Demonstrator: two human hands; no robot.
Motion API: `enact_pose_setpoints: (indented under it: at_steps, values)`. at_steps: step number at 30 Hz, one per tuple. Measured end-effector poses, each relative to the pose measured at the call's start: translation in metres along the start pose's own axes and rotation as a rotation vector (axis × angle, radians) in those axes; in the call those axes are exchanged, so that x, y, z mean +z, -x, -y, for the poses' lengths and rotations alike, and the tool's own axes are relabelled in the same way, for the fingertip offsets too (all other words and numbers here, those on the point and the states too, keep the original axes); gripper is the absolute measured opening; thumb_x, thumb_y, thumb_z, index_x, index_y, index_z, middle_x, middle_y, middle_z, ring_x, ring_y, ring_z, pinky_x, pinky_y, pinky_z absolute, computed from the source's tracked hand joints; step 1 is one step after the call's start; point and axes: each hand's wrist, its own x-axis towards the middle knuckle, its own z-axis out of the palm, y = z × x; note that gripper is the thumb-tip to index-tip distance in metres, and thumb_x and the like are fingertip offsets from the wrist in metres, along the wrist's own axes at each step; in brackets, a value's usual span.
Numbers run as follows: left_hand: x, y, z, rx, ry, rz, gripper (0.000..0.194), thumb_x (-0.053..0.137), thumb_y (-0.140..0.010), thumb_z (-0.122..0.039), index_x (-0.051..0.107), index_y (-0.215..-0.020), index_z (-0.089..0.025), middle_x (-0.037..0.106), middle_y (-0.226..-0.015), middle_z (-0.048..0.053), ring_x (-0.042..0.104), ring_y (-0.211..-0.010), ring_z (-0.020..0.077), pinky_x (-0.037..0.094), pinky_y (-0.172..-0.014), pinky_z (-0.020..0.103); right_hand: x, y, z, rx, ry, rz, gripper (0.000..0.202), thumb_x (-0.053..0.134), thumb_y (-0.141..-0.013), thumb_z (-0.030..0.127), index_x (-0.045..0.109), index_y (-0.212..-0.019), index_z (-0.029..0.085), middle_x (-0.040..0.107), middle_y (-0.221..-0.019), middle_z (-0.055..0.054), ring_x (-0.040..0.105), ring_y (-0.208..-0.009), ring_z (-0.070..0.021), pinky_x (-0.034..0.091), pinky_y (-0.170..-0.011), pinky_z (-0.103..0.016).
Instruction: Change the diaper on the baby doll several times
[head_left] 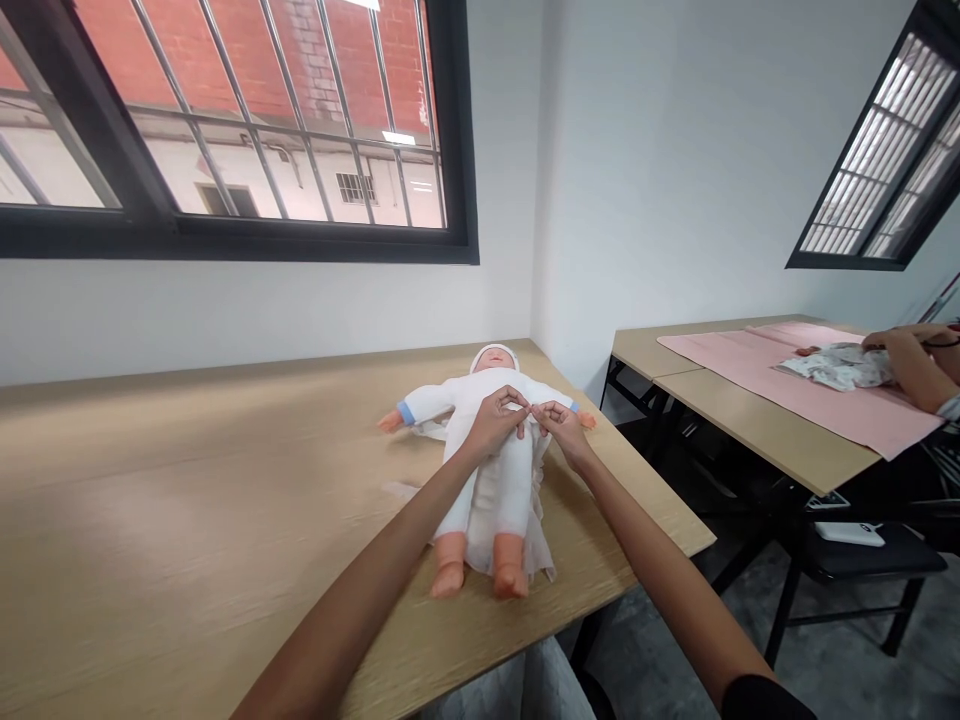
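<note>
A baby doll (514,492) in a white suit with blue cuffs lies on its back on the wooden table (225,500), head toward the wall and bare feet toward me. Sheer white cloth (541,545) spreads beneath it and shows between and beside its legs. My left hand (496,420) is over the doll's waist, fingers pinched. Close to its fingertips, my right hand (561,425) pinches too, at the doll's side. Whatever small thing sits between the fingertips is too small to make out. Both arms reach in from below.
At the right, a second table (787,435) bears a pink mat (750,375). Another person's arm (919,360) rests there by a patterned white cloth (840,367). A black chair (862,560) holds a white object (850,534). A barred window (300,240) is above my table.
</note>
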Motion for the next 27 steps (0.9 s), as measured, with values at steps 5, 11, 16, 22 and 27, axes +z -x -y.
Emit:
enact_pose_setpoints:
  at_steps: [5,11,16,22,27]
  values:
    - [0.0003,0.0008,-0.0027,-0.011,-0.02,0.0,0.025,0.069,-0.069,-0.033,0.052,-0.078,-0.017,0.059,-0.061,-0.005,0.055,-0.044,0.0094,0.044,-0.054,0.023,0.0005,0.0009,0.0016,0.006,0.009,-0.003,0.044,0.071,-0.061,0.059,0.055,-0.071,0.019,0.048,-0.057,0.004,0.039,-0.052,-0.0095,0.03,-0.055,-0.025]
    - [-0.0002,0.0002,-0.0023,-0.014,-0.021,-0.001,0.026,0.07,-0.069,-0.032,0.052,-0.077,-0.016,0.06,-0.064,-0.004,0.055,-0.043,0.0079,0.042,-0.053,0.022,-0.0004,0.0011,0.0014,-0.007,-0.003,0.004,0.039,0.071,-0.065,0.054,0.055,-0.072,0.018,0.048,-0.06,0.004,0.039,-0.054,-0.0091,0.029,-0.056,-0.024]
    - [-0.0003,-0.0001,-0.0013,-0.005,-0.003,0.003,0.027,0.07,-0.068,-0.033,0.052,-0.077,-0.016,0.061,-0.067,-0.004,0.055,-0.042,0.0076,0.042,-0.05,0.021,-0.0011,-0.0001,-0.0012,-0.007,-0.008,0.002,0.041,0.072,-0.063,0.055,0.056,-0.072,0.018,0.051,-0.063,0.003,0.041,-0.054,-0.009,0.031,-0.056,-0.025]
    - [-0.0015,-0.0006,-0.0001,-0.013,-0.022,0.031,0.028,0.069,-0.069,-0.036,0.05,-0.077,-0.017,0.058,-0.061,-0.005,0.054,-0.039,0.0085,0.038,-0.046,0.021,-0.0025,-0.0004,-0.0064,0.007,0.003,-0.002,0.04,0.071,-0.065,0.055,0.058,-0.075,0.018,0.05,-0.063,0.002,0.041,-0.055,-0.0101,0.031,-0.055,-0.025]
    - [-0.002,-0.0006,0.0007,-0.019,-0.013,0.03,0.029,0.07,-0.068,-0.037,0.05,-0.076,-0.017,0.057,-0.059,-0.006,0.052,-0.036,0.0074,0.034,-0.044,0.019,-0.0033,-0.0011,-0.0074,0.0,0.012,-0.004,0.041,0.071,-0.064,0.056,0.058,-0.075,0.019,0.05,-0.062,0.002,0.04,-0.055,-0.0106,0.031,-0.055,-0.025]
